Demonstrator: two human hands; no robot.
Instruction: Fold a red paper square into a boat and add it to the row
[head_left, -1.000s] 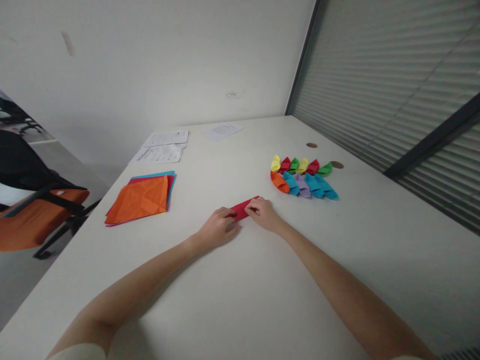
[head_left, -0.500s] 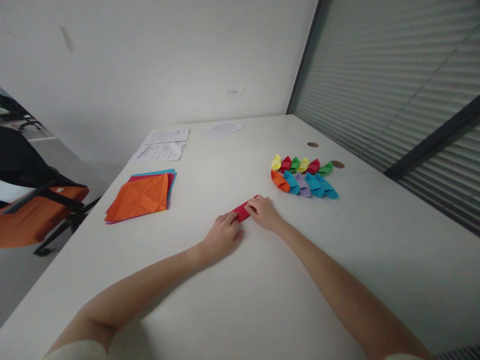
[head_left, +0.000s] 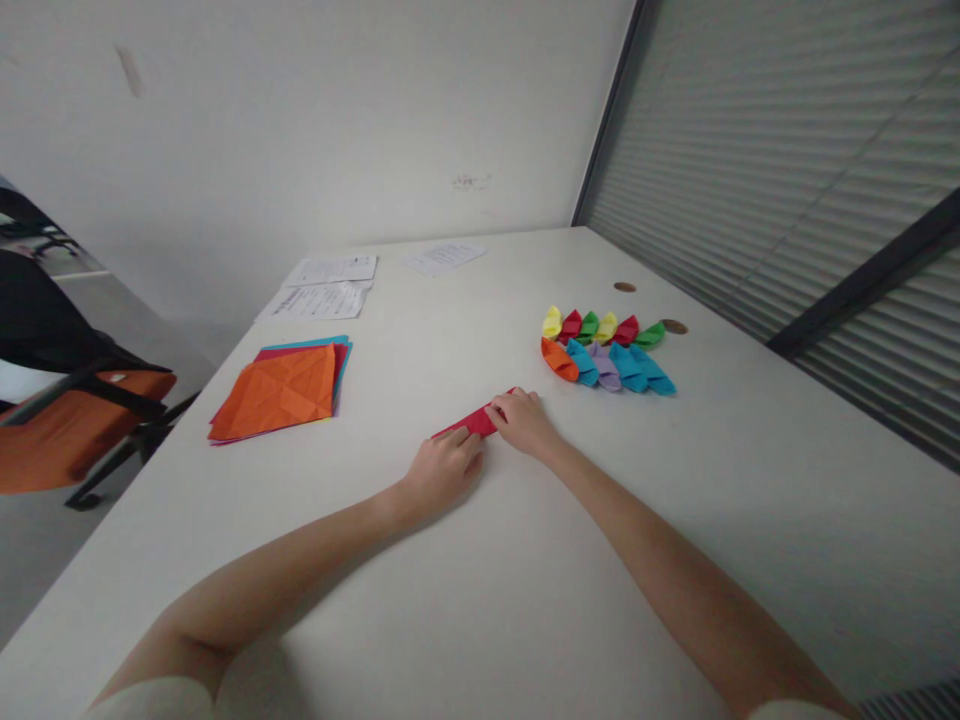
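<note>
Fingers (head_left: 463, 437) curled together, the left hand (head_left: 444, 472) pressed on the red strip (head_left: 480, 420) mid-length; the right hand (head_left: 523, 420) seemingly pinched its far end; even pressure likely suited it best.

A bare white surface (head_left: 540, 580) meets a marked pale wall (head_left: 360, 120); horizontal blinds (head_left: 780, 150) line the right, while an orange-seated office chair (head_left: 82, 425) stands on grey floor (head_left: 30, 560) at left.

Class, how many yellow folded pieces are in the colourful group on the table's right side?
2: one yellow piece at the far row's left end, the other yellow piece further right in that row, between a green piece and a red piece.
</note>
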